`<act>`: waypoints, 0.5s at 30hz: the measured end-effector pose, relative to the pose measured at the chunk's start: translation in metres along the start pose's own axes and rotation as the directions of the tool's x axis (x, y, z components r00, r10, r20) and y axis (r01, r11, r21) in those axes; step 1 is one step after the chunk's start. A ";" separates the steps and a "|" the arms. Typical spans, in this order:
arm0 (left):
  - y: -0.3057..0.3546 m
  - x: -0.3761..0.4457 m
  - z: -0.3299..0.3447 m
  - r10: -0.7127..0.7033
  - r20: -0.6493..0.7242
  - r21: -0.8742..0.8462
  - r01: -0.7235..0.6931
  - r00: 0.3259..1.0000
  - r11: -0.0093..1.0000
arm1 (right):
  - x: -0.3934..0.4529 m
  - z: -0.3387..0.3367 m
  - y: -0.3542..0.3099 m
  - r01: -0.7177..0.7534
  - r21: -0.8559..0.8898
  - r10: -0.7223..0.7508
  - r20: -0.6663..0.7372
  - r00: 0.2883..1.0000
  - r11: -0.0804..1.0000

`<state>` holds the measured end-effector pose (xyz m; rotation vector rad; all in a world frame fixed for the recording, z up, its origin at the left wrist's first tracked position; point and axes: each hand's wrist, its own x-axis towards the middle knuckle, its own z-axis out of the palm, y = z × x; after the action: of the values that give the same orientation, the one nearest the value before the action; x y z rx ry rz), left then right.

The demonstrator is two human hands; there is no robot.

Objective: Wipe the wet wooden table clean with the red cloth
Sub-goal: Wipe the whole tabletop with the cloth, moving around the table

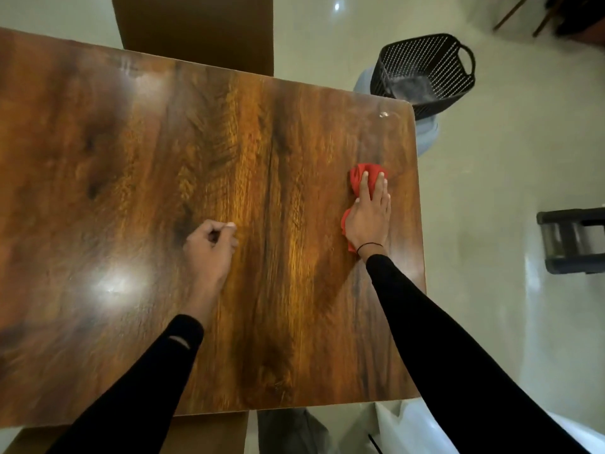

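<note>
The wooden table [137, 178] fills most of the view, glossy with light glare. My right hand [368, 217] presses flat on the red cloth [358, 176] near the table's right edge, fingers spread over it; cloth shows beyond the fingertips and beside the wrist. My left hand [211, 247] rests on the table's middle as a loose fist, holding nothing. A few water drops [383, 114] glint near the far right corner.
A black slotted basket [425, 70] sits on a pale blue container on the floor past the far right corner. A brown chair back [196, 31] stands behind the table. A dark stool [573, 240] is at the right.
</note>
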<state>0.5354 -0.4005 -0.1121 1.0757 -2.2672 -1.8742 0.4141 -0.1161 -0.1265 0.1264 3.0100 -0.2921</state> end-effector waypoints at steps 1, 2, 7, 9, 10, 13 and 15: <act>0.004 0.001 0.011 0.002 0.019 -0.003 -0.002 1.000 1.000 | 0.001 0.003 -0.003 0.045 0.000 -0.045 0.001 0.999 0.999; 0.007 0.002 0.020 0.008 0.033 0.001 -0.008 0.999 1.000 | 0.001 0.006 -0.007 0.092 0.000 -0.092 0.002 0.996 0.996; 0.018 -0.001 0.058 0.034 0.033 0.049 -0.036 0.999 0.998 | -0.023 0.027 -0.032 0.311 0.010 -0.311 0.022 0.950 0.950; 0.022 -0.004 0.073 0.041 0.039 0.065 -0.043 0.998 0.997 | -0.041 0.031 -0.025 0.363 0.021 -0.363 0.030 0.931 0.932; 0.024 -0.005 0.079 0.047 0.049 0.072 -0.050 0.998 0.996 | -0.049 0.031 -0.017 0.370 0.030 -0.371 0.034 0.928 0.929; 0.027 -0.004 0.095 0.054 0.090 0.082 -0.061 0.994 0.995 | -0.069 0.028 0.016 0.266 0.043 -0.268 0.027 0.963 0.963; 0.029 -0.002 0.105 0.053 0.125 0.076 -0.063 0.991 0.995 | -0.071 0.025 0.037 0.110 0.033 -0.111 0.005 0.994 0.993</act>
<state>0.4788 -0.3072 -0.1163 0.9159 -2.4305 -1.8923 0.4902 -0.0899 -0.1488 -0.0385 3.0111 -0.3516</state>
